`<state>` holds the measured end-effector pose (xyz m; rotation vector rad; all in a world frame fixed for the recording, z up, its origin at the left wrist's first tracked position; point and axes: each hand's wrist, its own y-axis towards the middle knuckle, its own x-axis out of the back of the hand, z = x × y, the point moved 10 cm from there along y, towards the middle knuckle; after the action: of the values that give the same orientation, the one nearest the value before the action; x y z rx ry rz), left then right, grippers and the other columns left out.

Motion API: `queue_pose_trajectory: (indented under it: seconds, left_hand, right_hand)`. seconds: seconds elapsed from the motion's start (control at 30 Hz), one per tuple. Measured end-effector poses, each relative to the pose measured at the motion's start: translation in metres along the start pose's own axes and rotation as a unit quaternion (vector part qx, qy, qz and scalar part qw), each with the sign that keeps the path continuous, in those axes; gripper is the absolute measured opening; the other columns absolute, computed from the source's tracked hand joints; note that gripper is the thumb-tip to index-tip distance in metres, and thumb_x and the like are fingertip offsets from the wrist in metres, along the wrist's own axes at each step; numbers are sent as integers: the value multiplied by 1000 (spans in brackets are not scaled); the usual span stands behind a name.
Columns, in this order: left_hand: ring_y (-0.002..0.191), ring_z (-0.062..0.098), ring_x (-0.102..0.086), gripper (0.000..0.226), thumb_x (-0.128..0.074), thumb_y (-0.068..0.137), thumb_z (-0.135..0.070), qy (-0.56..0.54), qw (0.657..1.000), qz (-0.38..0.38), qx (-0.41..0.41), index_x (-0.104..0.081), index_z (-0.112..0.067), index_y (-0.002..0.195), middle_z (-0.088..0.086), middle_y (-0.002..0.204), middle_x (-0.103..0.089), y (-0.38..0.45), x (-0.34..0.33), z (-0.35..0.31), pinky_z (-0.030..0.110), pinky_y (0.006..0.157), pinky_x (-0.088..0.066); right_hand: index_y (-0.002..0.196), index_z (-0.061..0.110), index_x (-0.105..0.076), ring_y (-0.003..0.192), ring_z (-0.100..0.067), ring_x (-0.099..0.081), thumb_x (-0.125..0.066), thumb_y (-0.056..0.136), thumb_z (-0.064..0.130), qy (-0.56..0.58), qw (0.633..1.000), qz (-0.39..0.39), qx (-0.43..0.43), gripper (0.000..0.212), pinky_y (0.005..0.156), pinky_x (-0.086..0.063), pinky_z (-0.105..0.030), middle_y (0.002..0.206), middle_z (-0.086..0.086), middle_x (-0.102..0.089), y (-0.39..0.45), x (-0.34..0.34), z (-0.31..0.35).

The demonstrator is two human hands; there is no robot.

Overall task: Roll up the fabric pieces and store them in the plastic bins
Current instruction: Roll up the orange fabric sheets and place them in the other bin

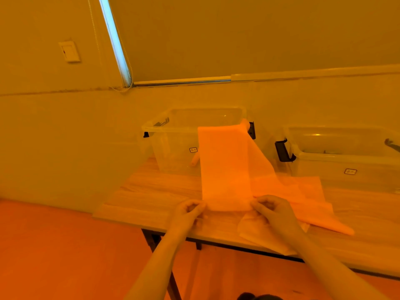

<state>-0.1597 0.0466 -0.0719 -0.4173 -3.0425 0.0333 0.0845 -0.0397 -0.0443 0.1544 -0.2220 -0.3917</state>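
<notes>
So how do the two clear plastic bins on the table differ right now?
The left bin has a fabric strip draped over its front rim; the right bin has none on its rim. The left bin stands fully in view; the right bin is cut off by the frame edge. Both are clear with dark latches.

fabric strip (225, 167): orange, plain
flat fabric piece (311, 191): paler orange, plain
left bin (173, 148): clear plastic, black latches
right bin (337, 163): clear plastic, black latches
table (155, 191): light wood grain
floor (54, 245): orange-red
wall (54, 137): yellow-tinted, plain
</notes>
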Motion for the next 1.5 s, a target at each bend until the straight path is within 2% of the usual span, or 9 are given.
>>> queue_pose_trajectory:
  seconds: [0.13, 0.5, 0.63, 0.77, 0.9, 0.97, 1.1, 1.27, 1.5]
  left_hand:
    - [44, 10, -50, 12, -64, 90, -19, -6, 1000, -23, -20, -68, -9, 85, 6, 61, -63, 6, 3, -4, 21, 47, -41]
    - [41, 12, -51, 9, -64, 88, -19, -8, 1000, -20, -16, -68, -12, 84, 9, 61, -68, 18, -3, 2, 24, 45, -40]
    - [35, 12, -47, 9, -60, 91, -19, 5, 999, -29, -33, -63, -11, 86, 8, 53, -64, 21, -5, -2, 28, 44, -38]
    - [45, 15, -59, 8, -61, 90, -19, 5, 999, -28, -40, -64, -13, 86, 11, 58, -68, 25, -8, -3, 26, 50, -46]
    - [57, 12, -66, 6, -59, 91, -12, -40, 999, -19, -22, -65, -11, 88, 6, 65, -71, 22, -6, 2, 21, 57, -52]
    - [57, 11, -67, 7, -57, 92, -9, -59, 998, -8, -13, -64, -9, 90, 5, 65, -71, 20, -7, 2, 20, 56, -53]
    - [48, 10, -61, 6, -56, 93, -10, -42, 999, -6, -18, -61, -9, 91, 8, 59, -68, 18, -7, -1, 19, 47, -48]
    - [55, 10, -63, 13, -56, 91, -5, -84, 996, 7, -2, -65, -8, 100, 6, 63, -68, 17, -6, 0, 18, 52, -49]
    - [58, 11, -65, 20, -52, 89, 6, -158, 987, 24, 28, -69, -5, 85, 9, 70, -70, 13, -7, 1, 17, 56, -53]
  right_hand:
    - [78, 18, -72, 61, -2, -61, -68, 85, 12, -35, 998, -8, 42, 10, 58, -48, -14, 72, 2, -69, 13, -1, 13]
    - [80, 8, -70, 52, -12, -58, -65, 87, 11, 39, 998, -48, 16, 9, 44, -41, -20, 63, -7, -67, 14, 1, -11]
    - [82, 10, -71, 57, -12, -61, -67, 86, 12, 32, 998, -51, 18, 6, 49, -46, -17, 69, -4, -68, 13, 2, -12]
    - [85, 14, -72, 70, -8, -66, -69, 84, 12, 40, 998, -49, 2, 4, 61, -52, -15, 81, 2, -70, 14, 3, -14]
    - [86, 14, -70, 72, -13, -68, -69, 84, 13, 40, 999, -31, -11, 3, 61, -53, -20, 80, -2, -71, 13, 0, -17]
    - [90, 12, -68, 67, -18, -67, -66, 86, 17, 39, 999, -17, -12, 6, 57, -52, -22, 75, -6, -71, 12, -2, -18]
    - [93, 14, -69, 61, -16, -65, -66, 87, 15, 63, 998, -14, -20, 7, 53, -50, -21, 76, -6, -71, 9, -2, -17]
    - [94, 16, -72, 63, -13, -66, -64, 88, 9, 87, 995, -14, -38, 13, 55, -51, -20, 79, -2, -73, 7, 0, -17]
    - [95, 16, -74, 68, -13, -64, -59, 90, 6, 88, 996, 5, -31, 18, 61, -51, -23, 83, 0, -72, 6, 0, -17]
